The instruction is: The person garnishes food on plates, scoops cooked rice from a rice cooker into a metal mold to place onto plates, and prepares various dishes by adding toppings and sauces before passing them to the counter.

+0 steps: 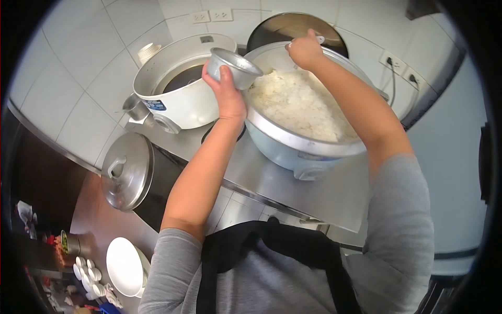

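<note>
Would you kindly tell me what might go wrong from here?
The round silver metal bowl, held in the left hand between the large pale-blue cooker and the open white round cooker, might slip and drop. The bare right forearm reaches over the heaped white rice and could brush the pale-blue cooker's silver rim, which may be hot, though heat isn't visible.
</note>
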`<state>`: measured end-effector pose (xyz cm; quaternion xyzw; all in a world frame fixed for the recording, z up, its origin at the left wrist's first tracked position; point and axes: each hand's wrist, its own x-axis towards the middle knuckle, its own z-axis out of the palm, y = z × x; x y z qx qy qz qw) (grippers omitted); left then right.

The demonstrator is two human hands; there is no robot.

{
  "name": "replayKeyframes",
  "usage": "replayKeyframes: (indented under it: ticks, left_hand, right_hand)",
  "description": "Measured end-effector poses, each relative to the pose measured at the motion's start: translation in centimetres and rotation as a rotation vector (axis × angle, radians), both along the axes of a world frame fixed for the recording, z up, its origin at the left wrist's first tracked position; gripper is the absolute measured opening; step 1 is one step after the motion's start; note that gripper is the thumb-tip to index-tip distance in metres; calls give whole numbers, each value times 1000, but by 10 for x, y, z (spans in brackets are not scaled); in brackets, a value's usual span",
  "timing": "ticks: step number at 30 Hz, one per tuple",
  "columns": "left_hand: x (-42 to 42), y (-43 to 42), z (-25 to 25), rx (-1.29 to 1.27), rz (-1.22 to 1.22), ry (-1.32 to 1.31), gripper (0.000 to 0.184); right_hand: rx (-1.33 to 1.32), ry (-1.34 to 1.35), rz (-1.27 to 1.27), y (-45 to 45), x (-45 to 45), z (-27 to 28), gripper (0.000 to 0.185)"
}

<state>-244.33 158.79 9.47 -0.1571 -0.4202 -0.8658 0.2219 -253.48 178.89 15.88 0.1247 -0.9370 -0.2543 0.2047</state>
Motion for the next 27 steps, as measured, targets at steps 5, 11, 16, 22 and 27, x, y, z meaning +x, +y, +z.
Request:
replayKeyframes:
  ticks: [5,11,16,22,27]
  left_hand:
    - [-16,5,-3,-51,66,37,64]
    - [-22,2,-9,-86,38,80,65]
    - [-23,2,-5,-97,6,80,67]
    - [-20,-1,0,-188,6,52,66]
    - [-24,-2,-3,-201,9,102,68]
  right_hand:
    - [101,-88,105,-12,-52,-42,23]
    - [63,-205,326,-44,-18,-58,8]
    - [-25,-344,313,-57,2,-41,19]
    - [-114,-449,183,-47,13,-40,27]
    - [-273,-582,241,-45,47,-35,19]
